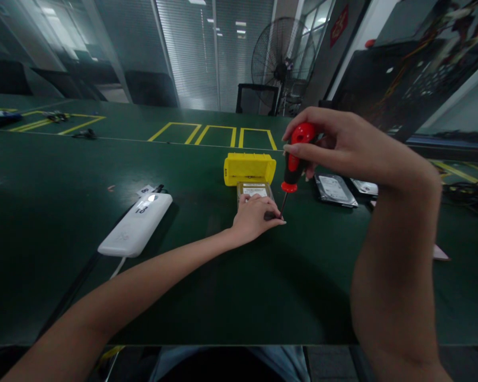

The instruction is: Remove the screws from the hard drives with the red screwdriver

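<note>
My right hand (pixel 334 143) is closed around the red and black handle of a screwdriver (pixel 293 164), held upright with its tip down at the near right corner of a hard drive (pixel 255 190). My left hand (pixel 255 218) lies on top of that drive, fingers pressed down and pinched near the screwdriver tip. The drive lies flat on the dark green table (pixel 63 212), just in front of a yellow plastic box (pixel 249 167).
A white power bank (pixel 137 231) with a cable lies to the left. Two more hard drives (pixel 336 190) lie to the right behind the screwdriver. Yellow marked rectangles (pixel 217 135) cross the far table. A standing fan (pixel 282 58) and a dark computer case (pixel 402 79) are behind.
</note>
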A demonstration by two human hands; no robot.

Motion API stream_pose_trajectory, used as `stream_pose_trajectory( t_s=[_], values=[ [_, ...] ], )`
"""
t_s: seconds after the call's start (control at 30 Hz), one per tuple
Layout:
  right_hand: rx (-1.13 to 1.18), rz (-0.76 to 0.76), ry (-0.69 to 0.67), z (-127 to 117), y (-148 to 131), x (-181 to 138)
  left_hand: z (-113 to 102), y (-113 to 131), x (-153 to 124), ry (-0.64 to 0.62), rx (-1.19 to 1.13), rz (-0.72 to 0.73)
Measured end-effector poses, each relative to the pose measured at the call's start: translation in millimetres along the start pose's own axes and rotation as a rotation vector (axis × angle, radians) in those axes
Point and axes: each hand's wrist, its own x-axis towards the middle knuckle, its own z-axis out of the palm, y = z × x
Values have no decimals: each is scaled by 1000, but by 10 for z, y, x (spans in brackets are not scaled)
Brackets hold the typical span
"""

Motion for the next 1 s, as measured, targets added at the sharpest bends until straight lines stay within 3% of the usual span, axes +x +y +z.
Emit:
stream_pose_trajectory(
  t_s=[0.67,1.0],
  values=[
    [15,7,12,-7,-10,1,42,-7,4,42,30,29],
    [-97,48,47,-3,25,9,39,-2,2,15,48,15]
  ],
)
